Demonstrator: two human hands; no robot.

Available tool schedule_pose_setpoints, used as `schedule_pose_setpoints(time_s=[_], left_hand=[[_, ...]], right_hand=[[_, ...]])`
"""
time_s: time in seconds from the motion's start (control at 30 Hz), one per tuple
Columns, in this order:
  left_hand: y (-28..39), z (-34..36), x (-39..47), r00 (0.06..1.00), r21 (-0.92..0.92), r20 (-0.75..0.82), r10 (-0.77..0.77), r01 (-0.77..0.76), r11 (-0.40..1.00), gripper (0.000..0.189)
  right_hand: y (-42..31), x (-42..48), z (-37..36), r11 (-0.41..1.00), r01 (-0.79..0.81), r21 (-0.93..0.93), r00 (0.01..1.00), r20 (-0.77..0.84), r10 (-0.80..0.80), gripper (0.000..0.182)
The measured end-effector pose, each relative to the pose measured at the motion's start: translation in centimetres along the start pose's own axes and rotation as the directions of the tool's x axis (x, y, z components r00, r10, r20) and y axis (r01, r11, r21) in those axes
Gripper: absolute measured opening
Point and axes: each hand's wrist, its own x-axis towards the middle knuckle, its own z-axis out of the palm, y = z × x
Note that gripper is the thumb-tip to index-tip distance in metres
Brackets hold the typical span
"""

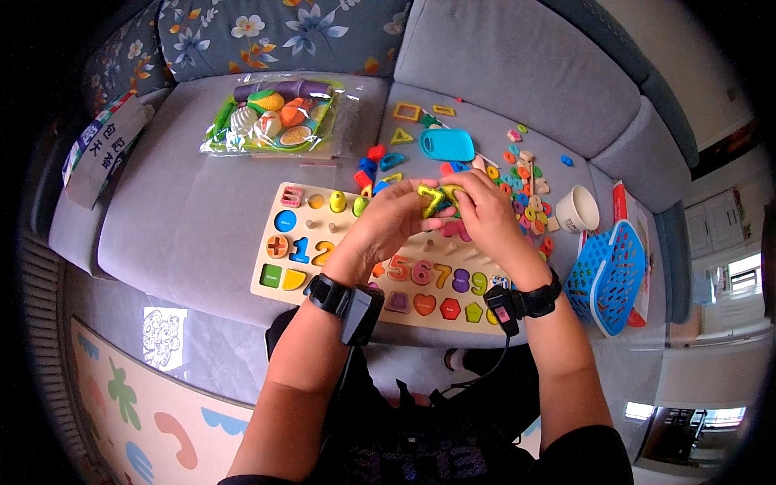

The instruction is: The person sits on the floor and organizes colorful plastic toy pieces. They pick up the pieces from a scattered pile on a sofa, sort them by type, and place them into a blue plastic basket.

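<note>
My left hand [394, 219] grips a yellow plastic shape [429, 200], which looks like a magnetic tile frame. Close against it, my right hand [485, 209] has its fingers on another yellow piece [451, 194]; a dark teal part shows between them. Both hands are above a wooden puzzle board [357, 306] with numbers, pegs and coloured shapes, and they hide its upper middle. Beyond the hands lie a blue plastic tray [447, 145], a yellow triangle frame [401, 136] and red and blue blocks [367, 165].
Bagged toy food [273, 118] lies on the grey sofa [163, 182]. Right of my hands are scattered coloured rings [522, 172], a white paper cup [577, 209] and a blue plastic basket [609, 279]. A printed carton [106, 148] stands at the far left.
</note>
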Motion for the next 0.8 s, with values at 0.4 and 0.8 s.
schedule_pose_setpoints(time_s=[0.4,0.8], left_hand=[[-0.7,-0.2,0.2,1.0,0.073,-0.007,0.004,-0.004,0.997,0.02],[-1.1,-0.1,0.2,0.999,0.15,0.047,-0.027,0.02,0.989,0.021]], right_hand=[[0.7,-0.5,-0.4,0.997,-0.07,-0.028,0.997,0.038,0.071,0.016],[1.3,-0.7,-0.3,0.998,0.06,-0.012,0.997,0.055,-0.059,0.015]])
